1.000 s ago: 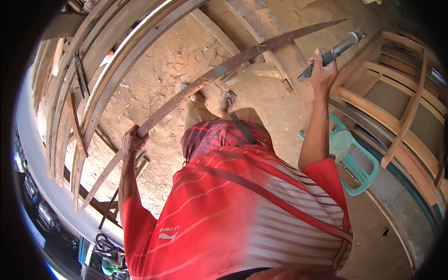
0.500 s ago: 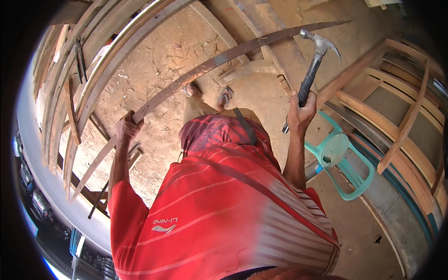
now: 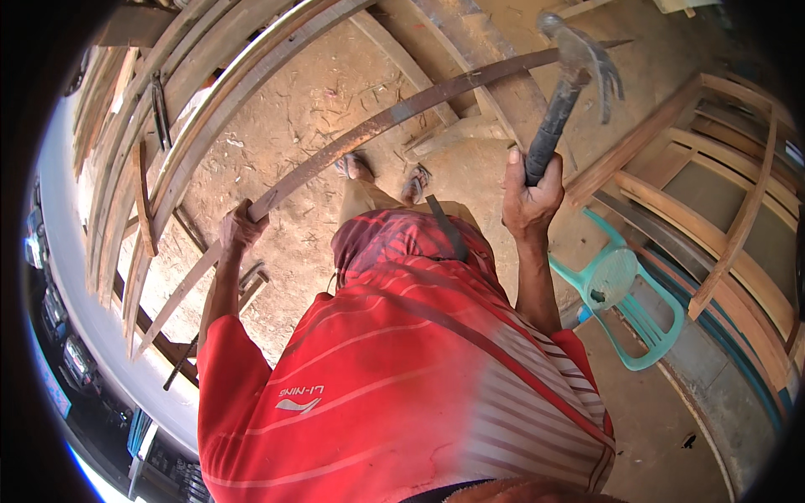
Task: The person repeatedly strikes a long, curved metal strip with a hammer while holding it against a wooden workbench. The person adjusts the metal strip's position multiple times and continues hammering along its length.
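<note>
My left hand (image 3: 241,226) is closed around a long, narrow, reddish-brown wooden board (image 3: 369,124). The board runs from the lower left past my feet toward the upper right and looks bowed in this view. In my right hand (image 3: 534,199) is a claw hammer (image 3: 552,126), gripped by its dark handle. Its metal head is up, slightly blurred, and overlaps the board's far end in the view. I cannot tell whether the two touch.
Several long boards (image 3: 189,101) lean at the left, with a dark clamp-like tool (image 3: 159,113) hanging there. To the right are a green plastic chair (image 3: 658,323) and wooden frames (image 3: 671,210). More planks (image 3: 457,50) lie ahead on the dirt floor (image 3: 293,109), which is strewn with scraps.
The hammer has come up a little and its head has swung, now blurred. My left hand still grips the board at about the same place.
</note>
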Tool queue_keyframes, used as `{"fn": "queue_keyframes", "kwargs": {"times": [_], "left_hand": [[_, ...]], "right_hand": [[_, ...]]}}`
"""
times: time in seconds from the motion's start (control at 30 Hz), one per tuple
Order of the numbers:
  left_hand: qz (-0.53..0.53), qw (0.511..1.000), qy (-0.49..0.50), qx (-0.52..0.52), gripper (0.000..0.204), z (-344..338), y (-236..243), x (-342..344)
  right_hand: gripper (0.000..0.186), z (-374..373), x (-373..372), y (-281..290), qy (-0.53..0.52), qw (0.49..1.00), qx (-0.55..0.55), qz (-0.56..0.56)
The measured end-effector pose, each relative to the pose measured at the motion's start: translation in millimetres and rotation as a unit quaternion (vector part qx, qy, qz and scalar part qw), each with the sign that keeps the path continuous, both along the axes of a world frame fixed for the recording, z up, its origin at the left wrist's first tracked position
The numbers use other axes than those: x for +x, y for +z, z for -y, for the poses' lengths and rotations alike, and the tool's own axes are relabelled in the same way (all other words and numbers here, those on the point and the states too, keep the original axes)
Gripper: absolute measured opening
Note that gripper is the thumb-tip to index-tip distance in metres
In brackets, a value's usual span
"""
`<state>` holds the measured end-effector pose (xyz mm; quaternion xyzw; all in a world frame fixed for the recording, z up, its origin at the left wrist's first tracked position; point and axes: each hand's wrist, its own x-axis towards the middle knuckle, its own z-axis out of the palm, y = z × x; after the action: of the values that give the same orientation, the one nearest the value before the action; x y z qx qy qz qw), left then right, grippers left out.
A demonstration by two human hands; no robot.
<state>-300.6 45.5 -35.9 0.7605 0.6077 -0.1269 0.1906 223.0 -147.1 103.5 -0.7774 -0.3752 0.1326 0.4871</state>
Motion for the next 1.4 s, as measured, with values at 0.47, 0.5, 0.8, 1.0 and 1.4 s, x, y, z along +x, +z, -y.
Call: {"fn": "queue_keyframes", "kwargs": {"times": [0.47, 0.5, 0.8, 1.0, 1.4], "left_hand": [[-0.01, 1.0, -0.016, 0.011, 0.04, -4, 8, 9], [-0.004, 1.0, -0.017, 0.008, 0.04, -3, 10, 13], [0.0, 1.0, -0.017, -0.001, 0.038, -1, 18, 18], [-0.024, 1.0, -0.009, -0.018, 0.038, 5, 28, 18], [0.012, 1.0, -0.022, 0.005, 0.036, -3, 1, 7]], "right_hand": [[0.02, -4, -6, 2, 0.005, 0.994, -0.11, 0.015], [0.019, -9, -5, 15, -0.014, 0.998, -0.024, 0.051], [0.015, 8, 13, -68, 0.035, 0.979, -0.185, 0.073], [0.017, -27, 0, 29, 0.021, 0.998, -0.007, 0.053], [0.032, -4, 9, -60, 0.015, 0.96, -0.277, -0.043]]}}
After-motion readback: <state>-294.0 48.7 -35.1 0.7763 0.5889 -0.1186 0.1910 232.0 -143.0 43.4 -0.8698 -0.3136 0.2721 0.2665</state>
